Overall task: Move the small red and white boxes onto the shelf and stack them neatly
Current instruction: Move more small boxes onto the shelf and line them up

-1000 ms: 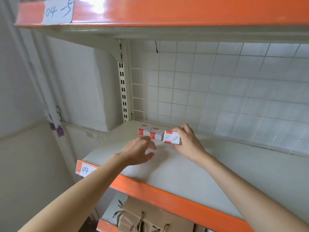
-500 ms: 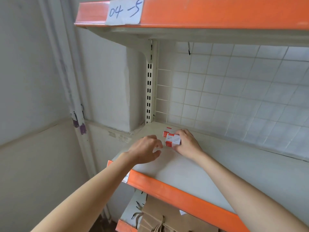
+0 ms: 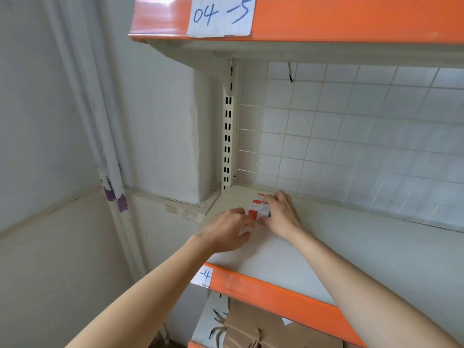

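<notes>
A: Which way do the small red and white boxes point(image 3: 259, 209) run?

B: They sit bunched near the middle of the frame, toward the back left corner of the white shelf point(image 3: 351, 249). The front box's long axis runs roughly left to right in the picture, with its red band at the left end and a white face turned toward the camera. More boxes show behind it, higher in the frame, but how many I cannot tell.

A: And the hands?

B: The right hand point(image 3: 282, 214) is just right of the boxes, fingers curled over their top and right end, holding the front box. The left hand point(image 3: 227, 228) is lower left of them, fingers bent, fingertips at the box's left end; whether it truly pinches it I cannot tell.

A: How do the boxes look?

B: Small cardboard cartons, white with red strips; the print is too small to read.

A: Anything else?

B: An orange shelf edge point(image 3: 276, 295) crosses the lower frame, a handwritten label point(image 3: 222, 15) reading "04-5" is at the top, and brown paper bags point(image 3: 263, 332) lie below.
</notes>
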`<state>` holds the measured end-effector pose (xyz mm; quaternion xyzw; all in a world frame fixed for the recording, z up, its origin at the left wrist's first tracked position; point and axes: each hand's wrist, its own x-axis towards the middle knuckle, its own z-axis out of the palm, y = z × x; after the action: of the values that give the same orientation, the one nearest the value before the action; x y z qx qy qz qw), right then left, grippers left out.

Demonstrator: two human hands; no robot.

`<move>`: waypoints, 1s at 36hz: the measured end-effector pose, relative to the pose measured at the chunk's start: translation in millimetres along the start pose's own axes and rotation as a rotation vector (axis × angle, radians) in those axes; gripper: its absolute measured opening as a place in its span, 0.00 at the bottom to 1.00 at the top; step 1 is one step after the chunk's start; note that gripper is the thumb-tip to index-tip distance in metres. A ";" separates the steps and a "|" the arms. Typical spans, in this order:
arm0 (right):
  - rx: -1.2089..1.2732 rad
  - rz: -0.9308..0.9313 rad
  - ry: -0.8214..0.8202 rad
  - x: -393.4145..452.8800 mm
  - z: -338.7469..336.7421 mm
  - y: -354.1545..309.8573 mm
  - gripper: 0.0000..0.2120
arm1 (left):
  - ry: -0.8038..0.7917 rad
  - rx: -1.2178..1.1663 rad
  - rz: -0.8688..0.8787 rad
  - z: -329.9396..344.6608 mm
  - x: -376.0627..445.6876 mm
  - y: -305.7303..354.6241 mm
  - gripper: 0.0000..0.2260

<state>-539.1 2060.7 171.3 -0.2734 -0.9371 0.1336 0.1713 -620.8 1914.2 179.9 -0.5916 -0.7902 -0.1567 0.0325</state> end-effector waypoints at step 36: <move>-0.228 0.094 -0.103 -219.9 -168.7 214.5 0.16 | -0.091 0.027 0.415 52.2 62.9 282.2 0.14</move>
<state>-198.4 2139.1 195.8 -0.3273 -0.9400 0.0478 0.0841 -365.9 2058.1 204.3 -0.7477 -0.6540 -0.1093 0.0362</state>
